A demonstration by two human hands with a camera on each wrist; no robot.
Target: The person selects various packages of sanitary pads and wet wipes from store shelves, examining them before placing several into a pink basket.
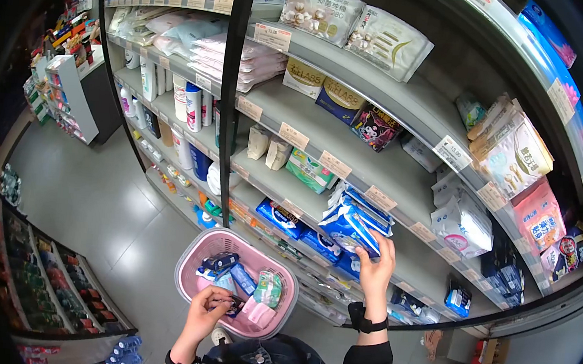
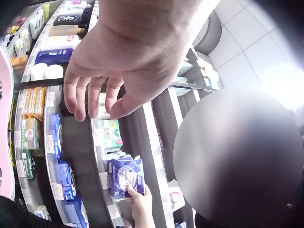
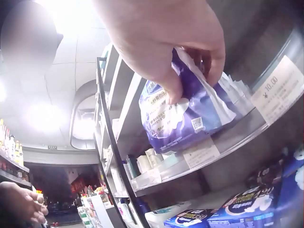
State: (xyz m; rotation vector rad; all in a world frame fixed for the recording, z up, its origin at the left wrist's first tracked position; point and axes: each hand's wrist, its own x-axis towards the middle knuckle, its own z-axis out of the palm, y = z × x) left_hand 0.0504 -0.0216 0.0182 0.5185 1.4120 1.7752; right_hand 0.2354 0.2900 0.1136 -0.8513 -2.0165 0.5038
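Note:
My right hand (image 1: 376,271) pinches a blue plastic pack, which looks like sanitary pads (image 1: 348,230), at the front edge of a shelf. In the right wrist view, the thumb lies on the printed face of this pack (image 3: 183,111) and the fingers curl behind its edge. Similar packs stand right behind it on the shelf. My left hand (image 1: 203,316) hangs over the near side of a pink basket (image 1: 184,259), fingers loosely bent. Nothing is in the left hand (image 2: 128,61) in the left wrist view.
Inside the basket lie several packs, among them a green one (image 1: 267,289) and a pink one (image 1: 257,313). A green box-like pack (image 1: 308,171) stands left of the held pack. Blue packs (image 1: 280,217) fill the shelf below. A black upright post (image 1: 232,73) divides the shelving.

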